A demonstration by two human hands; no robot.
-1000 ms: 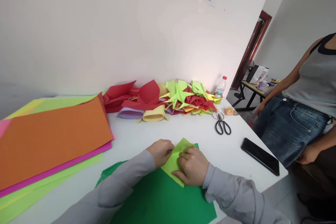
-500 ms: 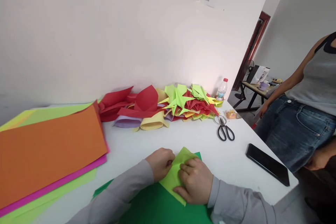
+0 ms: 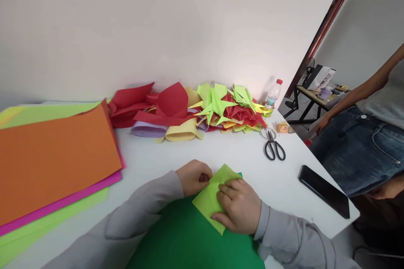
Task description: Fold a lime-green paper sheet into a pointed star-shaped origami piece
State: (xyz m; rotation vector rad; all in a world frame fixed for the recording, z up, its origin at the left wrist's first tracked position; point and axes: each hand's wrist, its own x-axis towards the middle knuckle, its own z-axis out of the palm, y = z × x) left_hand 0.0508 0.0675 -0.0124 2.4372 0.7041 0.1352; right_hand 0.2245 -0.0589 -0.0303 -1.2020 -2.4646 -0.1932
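Note:
A small folded sheet of light green paper [image 3: 210, 197] lies under my hands, on top of a large dark green sheet [image 3: 189, 239]. My left hand [image 3: 194, 177] is closed, its thumb and bent fingers pinching at the paper's left edge; the fingertips are partly hidden. With bent fingers and thumb set apart, my right hand [image 3: 238, 206] presses on the right part of the light green paper and holds it down. A corner of that paper points up between the hands.
Stacked coloured sheets [image 3: 57, 164] lie at the left. Along the wall are red folded paper pieces [image 3: 172, 103] and light green folded stars [image 3: 216, 103]. A bottle [image 3: 273, 94], scissors [image 3: 274, 147] and a black phone [image 3: 324, 191] sit right. A person [image 3: 372, 134] stands beyond the table.
The camera view has tilted down slightly, so the wall things sit higher. Both hands stay at the light green paper, with my left hand still at its left edge.

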